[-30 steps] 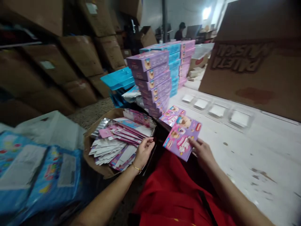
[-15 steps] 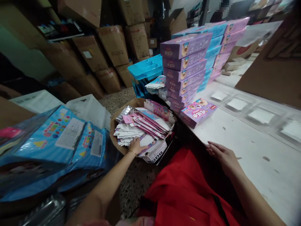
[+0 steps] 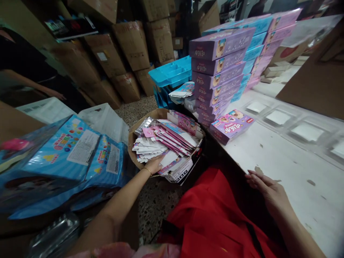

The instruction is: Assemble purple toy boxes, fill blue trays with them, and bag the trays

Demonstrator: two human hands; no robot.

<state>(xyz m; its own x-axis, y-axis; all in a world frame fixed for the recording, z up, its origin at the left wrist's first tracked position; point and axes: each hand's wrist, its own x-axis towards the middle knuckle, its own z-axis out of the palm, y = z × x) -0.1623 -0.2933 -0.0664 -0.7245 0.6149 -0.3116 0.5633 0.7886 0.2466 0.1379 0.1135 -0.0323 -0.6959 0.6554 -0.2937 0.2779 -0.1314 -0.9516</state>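
Observation:
My left hand (image 3: pixel 154 164) reaches into a brown cardboard bin (image 3: pixel 137 130) on the floor and closes on a flat folded carton (image 3: pixel 168 159) among several pink, purple and white flat cartons. My right hand (image 3: pixel 264 186) lies flat and open on the edge of the white table (image 3: pixel 295 168), holding nothing. A purple toy box (image 3: pixel 231 125) lies on the table beside a tall stack of purple boxes (image 3: pixel 219 70). A red cloth (image 3: pixel 212 218) covers my lap.
Clear plastic trays with white inserts (image 3: pixel 278 117) line the table. Behind the purple stack stand blue and pink box stacks (image 3: pixel 258 39). Turquoise trays (image 3: pixel 172 73), blue printed bags (image 3: pixel 67 157) and brown cartons (image 3: pixel 131 44) surround the floor. Another person's arm (image 3: pixel 34 86) shows at far left.
My right hand set the purple box down on the table and now rests flat. My left hand went deeper into the bin of flat cartons. My view swung left.

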